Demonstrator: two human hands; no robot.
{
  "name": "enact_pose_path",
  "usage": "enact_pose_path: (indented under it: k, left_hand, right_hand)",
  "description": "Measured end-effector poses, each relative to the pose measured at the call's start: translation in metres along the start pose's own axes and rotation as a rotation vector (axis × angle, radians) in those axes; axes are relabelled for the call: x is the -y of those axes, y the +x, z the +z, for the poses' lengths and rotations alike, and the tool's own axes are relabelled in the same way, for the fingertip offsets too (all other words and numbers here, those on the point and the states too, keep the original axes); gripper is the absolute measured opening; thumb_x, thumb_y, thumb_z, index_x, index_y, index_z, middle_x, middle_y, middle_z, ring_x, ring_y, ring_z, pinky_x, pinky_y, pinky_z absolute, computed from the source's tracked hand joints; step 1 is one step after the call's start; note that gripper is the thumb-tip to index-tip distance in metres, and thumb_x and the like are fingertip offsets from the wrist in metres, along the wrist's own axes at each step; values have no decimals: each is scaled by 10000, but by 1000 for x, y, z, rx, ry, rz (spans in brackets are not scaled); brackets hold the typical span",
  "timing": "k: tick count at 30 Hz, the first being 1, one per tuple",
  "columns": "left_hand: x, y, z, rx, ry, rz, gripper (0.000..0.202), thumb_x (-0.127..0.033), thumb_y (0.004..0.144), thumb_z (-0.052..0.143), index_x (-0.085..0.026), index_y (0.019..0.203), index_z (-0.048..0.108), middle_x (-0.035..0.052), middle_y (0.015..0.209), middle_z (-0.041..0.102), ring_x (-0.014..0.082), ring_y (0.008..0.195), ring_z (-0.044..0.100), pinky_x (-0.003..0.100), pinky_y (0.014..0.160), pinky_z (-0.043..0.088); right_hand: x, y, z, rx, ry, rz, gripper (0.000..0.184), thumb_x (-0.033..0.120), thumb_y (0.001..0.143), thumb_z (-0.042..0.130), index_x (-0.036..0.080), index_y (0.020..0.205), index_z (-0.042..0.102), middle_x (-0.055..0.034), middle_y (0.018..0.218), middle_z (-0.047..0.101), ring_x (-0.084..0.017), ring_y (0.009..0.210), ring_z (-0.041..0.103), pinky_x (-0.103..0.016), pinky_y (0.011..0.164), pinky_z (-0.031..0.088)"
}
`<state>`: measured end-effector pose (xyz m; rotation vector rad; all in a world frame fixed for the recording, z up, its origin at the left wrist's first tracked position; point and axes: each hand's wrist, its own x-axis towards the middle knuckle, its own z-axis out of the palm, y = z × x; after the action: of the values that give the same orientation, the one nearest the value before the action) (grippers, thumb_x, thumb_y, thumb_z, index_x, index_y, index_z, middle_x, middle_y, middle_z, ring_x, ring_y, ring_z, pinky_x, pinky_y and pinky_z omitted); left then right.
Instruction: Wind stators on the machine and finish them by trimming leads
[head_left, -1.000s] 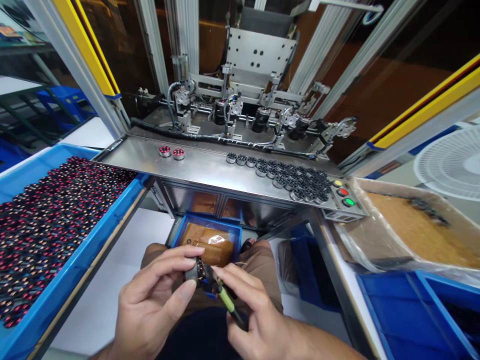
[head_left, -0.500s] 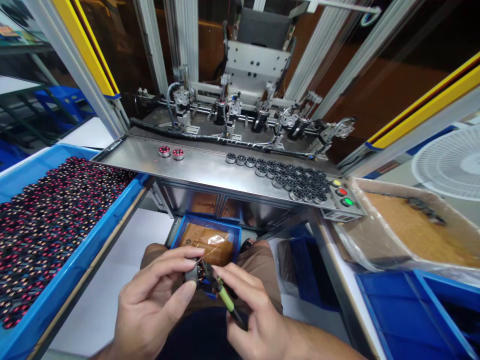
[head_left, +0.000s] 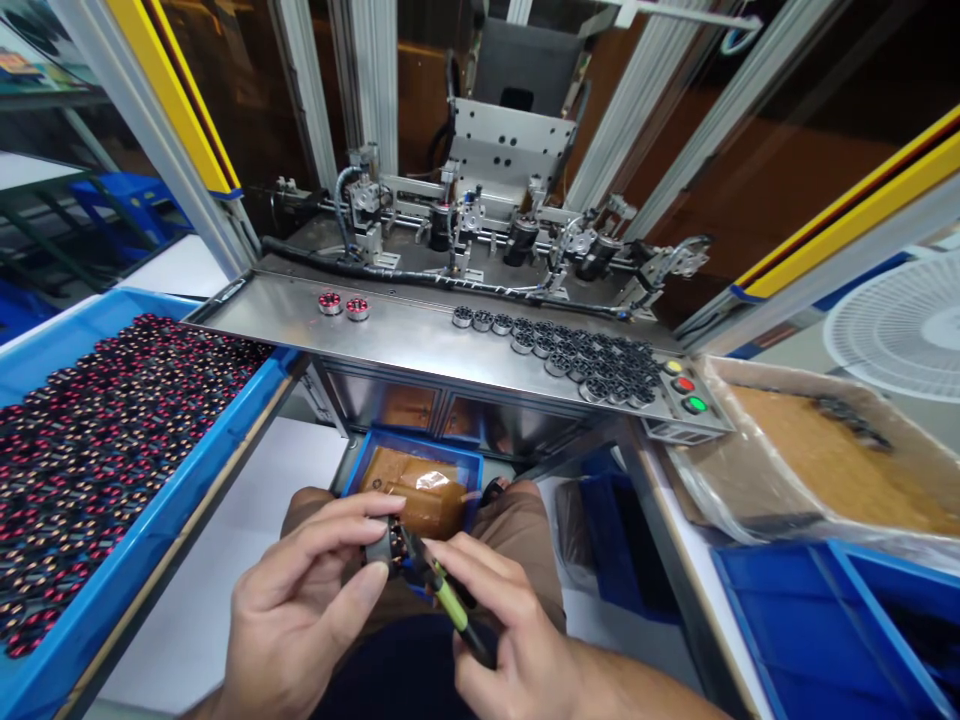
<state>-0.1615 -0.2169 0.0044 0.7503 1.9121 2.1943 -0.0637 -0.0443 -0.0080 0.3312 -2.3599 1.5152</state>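
Note:
Between the thumb and fingers of my left hand (head_left: pixel 307 590) is a small round motor stator (head_left: pixel 380 545) with a grey rim and copper windings, held above my lap. My right hand (head_left: pixel 510 610) grips cutting pliers (head_left: pixel 450 598) with green and black handles. The pliers' dark jaws meet the right side of the stator; whether they are closed on a wire cannot be made out. Below both hands, a blue bin (head_left: pixel 472 462) holds a brown plastic-wrapped package (head_left: pixel 420 490).
A metal ledge (head_left: pixel 420 345) carries two red-topped rotors (head_left: pixel 343 306) and several dark ones (head_left: pixel 577 355). At left stands a blue crate (head_left: pixel 255 400) of wound parts. A button box (head_left: pixel 686 395), a lined carton (head_left: pixel 832 450) and blue bins (head_left: pixel 795 610) are at right.
A thin wire that stood out at the top of the stator no longer shows there. My left hand and the stator have shifted slightly left; the pliers stay at its side.

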Motion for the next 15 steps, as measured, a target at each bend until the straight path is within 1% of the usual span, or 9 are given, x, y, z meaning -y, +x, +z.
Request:
enact_pose_path:
  k: [4,7,11,15]
  left_hand:
    - [1,-1,-1,39,17,-4,304,-67,844,634,-299,1032,692,-21,1152,723,137,1146,631,217,1012,501]
    - [2,-1,-2,54,28,8,302,-68,846,634,-296,1038,685,-22,1160,718,134,1155,627,212,1011,502]
    - [2,-1,-2,68,49,37,290,-70,844,636,-278,1040,682,-7,1155,720,145,1159,631,209,985,524]
    - [4,-1,-2,73,71,56,294,-55,846,627,-268,1042,675,4,1157,715,149,1159,632,218,981,532]
  right_hand:
    - [2,1,0,-13,-9,-11,791,56,607,491,189,1386,454,-92,1024,632,-212,877,625,-310,732,545]
    - [2,2,-1,-21,-20,-14,776,55,610,488,180,1375,462,-76,943,622,-198,810,611,-296,676,537]
    - [3,1,-1,-31,-37,-21,759,66,602,482,171,1354,492,-53,855,607,-184,727,597,-293,642,537]
    - [4,-1,-2,-25,-98,33,730,71,629,482,186,1349,521,-39,784,632,-189,701,613,-273,622,534]
